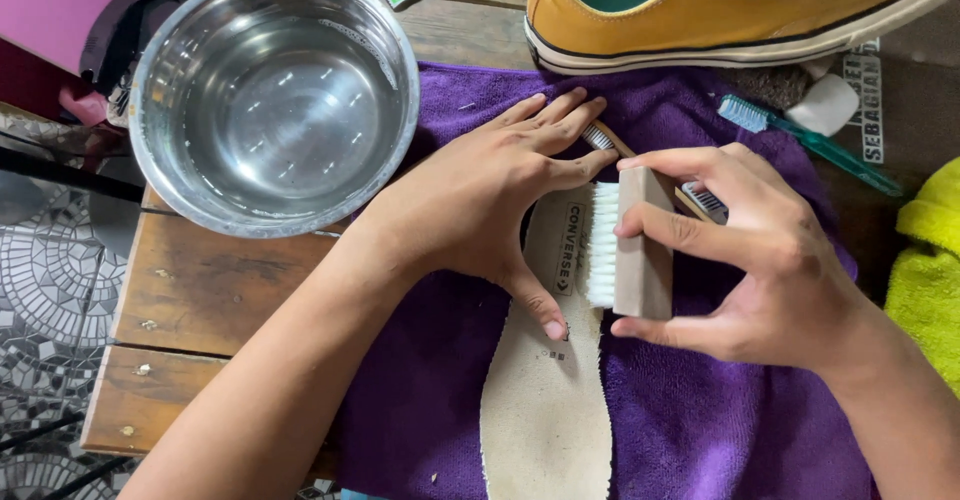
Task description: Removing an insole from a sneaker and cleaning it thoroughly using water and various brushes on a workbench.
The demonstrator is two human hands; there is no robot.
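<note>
A pale beige shoe insole point(545, 400) lies lengthwise on a purple towel point(700, 430). My left hand point(490, 195) presses flat on the insole's upper end, thumb along its left edge. My right hand point(760, 260) grips a wooden block brush point(640, 245) with white bristles, which point left and touch the insole's right edge near the heel print. A yellow canvas sneaker point(720, 10) rests at the top, beyond the towel.
A steel bowl point(275, 100) holding water sits at the upper left on the wooden table point(190, 290). A teal toothbrush point(800, 140) and a white block lie right of the towel's top. A second small brush point(600, 138) lies under my hands. A yellow-green cloth point(930, 270) is at the right edge.
</note>
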